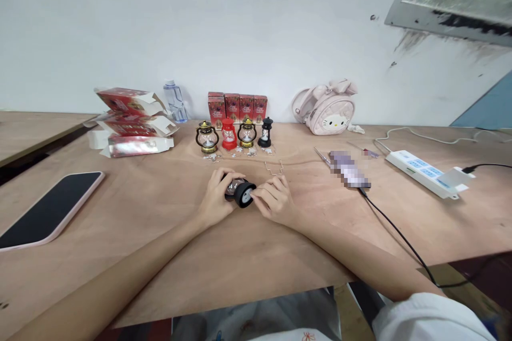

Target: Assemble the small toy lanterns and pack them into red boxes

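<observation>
My left hand (216, 198) is wrapped round a small black toy lantern (239, 191) lying on its side on the wooden table (160, 256). Its round black base faces me. My right hand (274, 200) pinches at that base with fingers closed. Just beyond my right hand lies a bent wire handle (275, 168). Further back stands a row of little lanterns: a gold one (207, 137), a red one (229, 134), another gold one (247, 133) and a black one (265, 133).
Red boxes (237, 108) line the wall behind the lanterns. Flat cartons (132, 122) and a water bottle (175, 100) sit back left, a phone (52, 208) at left. A pink bag (328, 109), screwdrivers (364, 150), a power strip (424, 171) and a black cable (400, 234) lie to the right.
</observation>
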`<state>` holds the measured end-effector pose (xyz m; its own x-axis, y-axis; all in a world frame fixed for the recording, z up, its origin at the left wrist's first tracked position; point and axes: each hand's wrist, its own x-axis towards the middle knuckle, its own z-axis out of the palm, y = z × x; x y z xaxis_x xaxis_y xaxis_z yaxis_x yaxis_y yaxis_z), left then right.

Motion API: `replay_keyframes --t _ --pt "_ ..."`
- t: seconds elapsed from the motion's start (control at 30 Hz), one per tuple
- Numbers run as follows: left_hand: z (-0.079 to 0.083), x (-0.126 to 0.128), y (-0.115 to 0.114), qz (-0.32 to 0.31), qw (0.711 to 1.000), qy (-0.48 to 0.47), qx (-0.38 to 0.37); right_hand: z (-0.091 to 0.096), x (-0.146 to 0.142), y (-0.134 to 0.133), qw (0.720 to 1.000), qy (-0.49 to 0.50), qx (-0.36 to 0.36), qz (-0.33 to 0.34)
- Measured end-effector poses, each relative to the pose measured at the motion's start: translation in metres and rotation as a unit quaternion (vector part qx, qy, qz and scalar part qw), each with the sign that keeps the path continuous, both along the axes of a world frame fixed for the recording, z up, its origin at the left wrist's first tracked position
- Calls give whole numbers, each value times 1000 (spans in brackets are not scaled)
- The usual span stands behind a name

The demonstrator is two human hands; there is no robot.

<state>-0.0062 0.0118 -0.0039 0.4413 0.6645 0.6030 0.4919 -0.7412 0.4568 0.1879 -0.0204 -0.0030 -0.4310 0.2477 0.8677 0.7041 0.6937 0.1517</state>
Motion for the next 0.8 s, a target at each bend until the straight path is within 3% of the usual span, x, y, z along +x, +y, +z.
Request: replay_keyframes --t 0.27,0.47,0.57,0.67,0.73,0.8 --pt "0 1 0 1 1000 -6 10 -4 3 2 999 4 -53 -8" --pt "2 1 -2 -1 1000 4 17 -6 4 5 985 77 -136 73" --pt "2 1 -3 0 1000 13 23 -5 4 9 945 149 -254 140" --pt "2 0 -3 -2 999 19 32 -4 4 13 877 212 -390 186" --pt "1 0 -2 0 999 19 38 -3 4 15 843 231 -445 195" --pt "1 0 -1 2 999 19 42 -3 4 16 826 236 -474 193"
